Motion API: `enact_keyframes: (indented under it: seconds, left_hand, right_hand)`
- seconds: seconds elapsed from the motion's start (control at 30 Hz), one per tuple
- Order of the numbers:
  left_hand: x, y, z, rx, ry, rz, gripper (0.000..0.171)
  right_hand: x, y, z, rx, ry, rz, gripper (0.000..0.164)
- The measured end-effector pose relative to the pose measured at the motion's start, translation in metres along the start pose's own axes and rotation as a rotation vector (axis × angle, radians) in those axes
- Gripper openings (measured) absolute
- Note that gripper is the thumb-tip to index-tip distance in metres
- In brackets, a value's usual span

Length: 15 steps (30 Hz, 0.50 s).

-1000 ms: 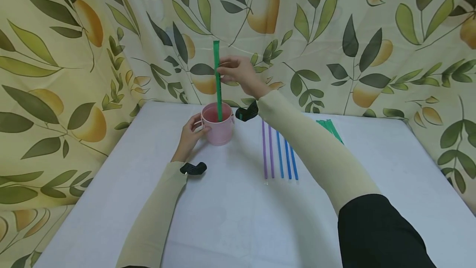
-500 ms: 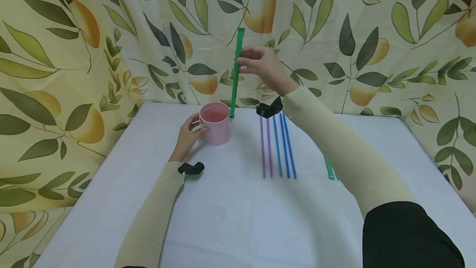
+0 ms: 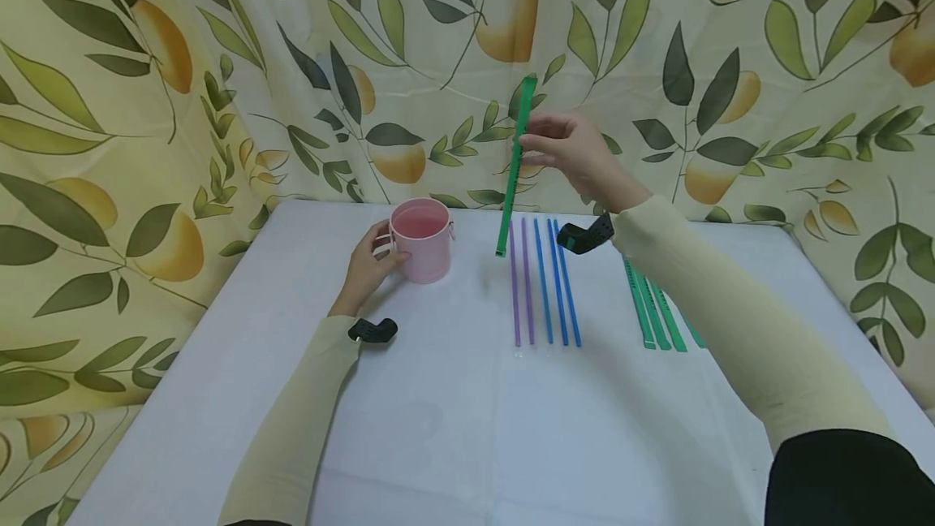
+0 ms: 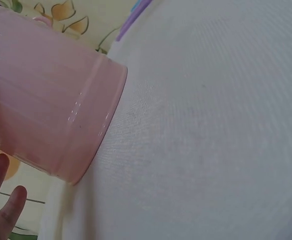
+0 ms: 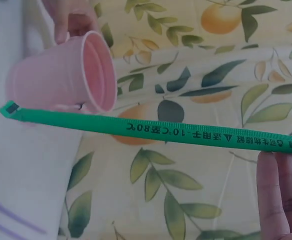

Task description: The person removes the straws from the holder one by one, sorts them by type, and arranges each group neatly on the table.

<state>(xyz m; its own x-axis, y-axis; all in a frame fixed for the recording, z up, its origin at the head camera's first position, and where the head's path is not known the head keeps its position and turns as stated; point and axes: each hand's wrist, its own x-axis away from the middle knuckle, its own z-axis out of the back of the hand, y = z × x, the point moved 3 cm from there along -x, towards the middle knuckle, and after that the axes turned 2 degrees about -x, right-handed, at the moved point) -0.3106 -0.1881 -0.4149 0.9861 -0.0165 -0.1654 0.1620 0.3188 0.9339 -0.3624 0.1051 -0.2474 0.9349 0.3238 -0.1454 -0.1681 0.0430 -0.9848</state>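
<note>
My right hand (image 3: 566,144) pinches a green wrapped straw (image 3: 514,169) near its top and holds it almost upright in the air, its lower end above the table just left of the purple straws (image 3: 520,282). In the right wrist view the green straw (image 5: 150,131) runs across the frame with printed text, fingers (image 5: 280,195) at its right end. My left hand (image 3: 365,266) grips the side of a pink cup (image 3: 421,239), which stands upright on the white table (image 3: 453,420). The left wrist view shows the pink cup (image 4: 46,115) close up, fingertips (image 4: 3,200) beside it.
Two purple and three blue straws (image 3: 557,278) lie in a row on the table right of the cup. Several green straws (image 3: 653,315) lie farther right, partly under my right forearm. A leaf-and-fruit patterned curtain (image 3: 219,63) hangs behind and at both sides.
My right hand lifted the green straw out of the pink cup and carried it to the right, over the purple straws. The left hand stayed on the cup.
</note>
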Motion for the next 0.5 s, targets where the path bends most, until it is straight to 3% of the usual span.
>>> enact_keyframes:
  seconds: [0.2,0.5]
  left_hand:
    - [0.0,0.001,-0.001,-0.012,0.002,-0.018,0.069]
    - [0.001,-0.001,-0.002,-0.021,0.012,-0.013,0.069]
  right_hand:
    - [0.022,0.008,0.029,0.038,-0.009,-0.001,0.018]
    - [0.06,0.02,0.078,0.119,0.068,-0.06,0.016]
